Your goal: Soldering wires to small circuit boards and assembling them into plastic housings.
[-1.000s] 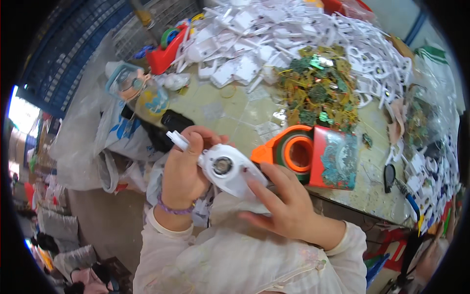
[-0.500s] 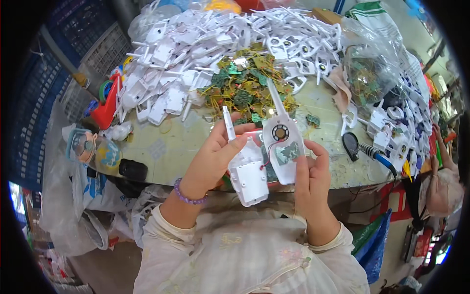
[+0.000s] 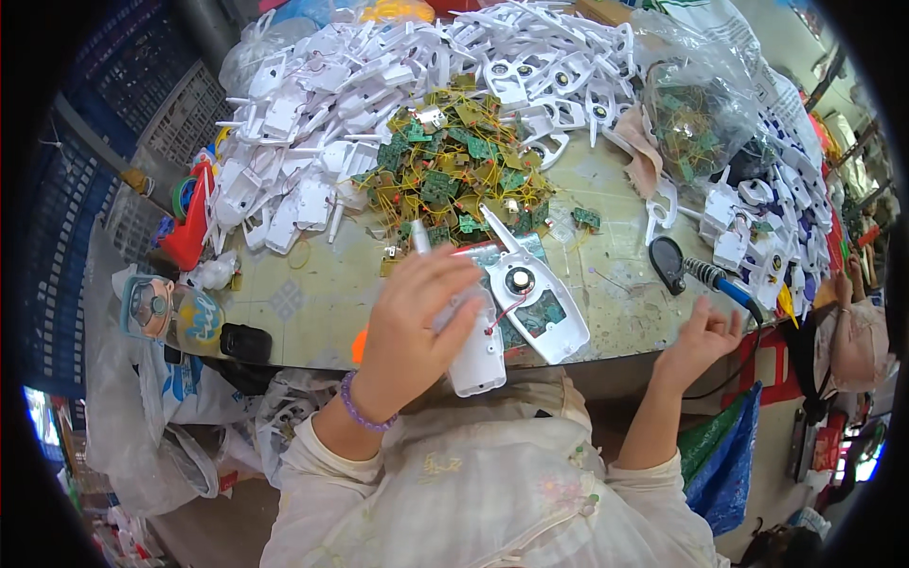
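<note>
My left hand [image 3: 417,327], a purple beaded bracelet on its wrist, is over a white plastic housing half [image 3: 478,355] at the front edge of the table. Its fingers are apart, hiding part of that piece. Beside it lies the matching white housing half [image 3: 559,327], with a round speaker [image 3: 519,280] in it and a thin red wire running between the two. At the right, my right hand [image 3: 699,348] is empty, its fingers loosely curled and apart. Just beyond it is the blue-handled soldering iron [image 3: 734,289], next to a dark oval piece [image 3: 667,265].
A heap of green circuit boards [image 3: 450,166] with yellow wires fills the table's middle, before a large pile of white housings [image 3: 331,104]. A red tape dispenser [image 3: 189,222], a bottle [image 3: 170,308] and a black case [image 3: 246,343] stand left. Bagged boards [image 3: 696,123] lie right.
Both housing halves have come down onto the table edge, the speaker half turned over. My right hand has let go and moved right, towards the soldering iron; my left hand's fingers have opened.
</note>
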Available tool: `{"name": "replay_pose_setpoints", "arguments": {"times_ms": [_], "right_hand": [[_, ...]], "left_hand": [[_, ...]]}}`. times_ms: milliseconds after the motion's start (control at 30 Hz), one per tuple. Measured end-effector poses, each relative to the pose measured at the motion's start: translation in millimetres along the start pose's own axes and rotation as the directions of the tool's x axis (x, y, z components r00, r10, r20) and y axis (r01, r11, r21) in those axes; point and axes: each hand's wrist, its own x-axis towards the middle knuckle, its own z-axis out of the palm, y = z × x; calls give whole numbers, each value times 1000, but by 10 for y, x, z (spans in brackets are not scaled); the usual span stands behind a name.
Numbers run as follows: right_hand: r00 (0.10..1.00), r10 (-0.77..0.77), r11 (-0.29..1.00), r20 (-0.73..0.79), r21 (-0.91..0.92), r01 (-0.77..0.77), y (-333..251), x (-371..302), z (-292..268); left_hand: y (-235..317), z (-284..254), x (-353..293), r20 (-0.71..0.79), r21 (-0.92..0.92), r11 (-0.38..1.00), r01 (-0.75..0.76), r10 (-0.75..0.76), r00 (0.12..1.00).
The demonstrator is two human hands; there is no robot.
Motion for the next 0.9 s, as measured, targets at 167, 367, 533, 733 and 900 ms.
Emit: {"name": "replay_pose_setpoints", "arguments": {"times_ms": [167,367,533,733,900], "right_hand": [[943,-333,912,-27,-261,315,-12,334,-92],[965,-247,913,89,-311,262,14,445,-87],[929,-350,826,119,-430,366,-206,560,-214],[767,-642,746,-18,-247,619,-765,226,-439],[713,-444,891,543,351,287,-784,-164,-32]], "left_hand": [[170,72,124,125,163,977,-135,115,985],[233,248,164,119,170,981,-90,70,990],[217,237,230,104,143,990,-16,1,995],[184,280,212,100,127,991,-37,25,995],[178,264,199,147,210,976,-60,29,989]]}}
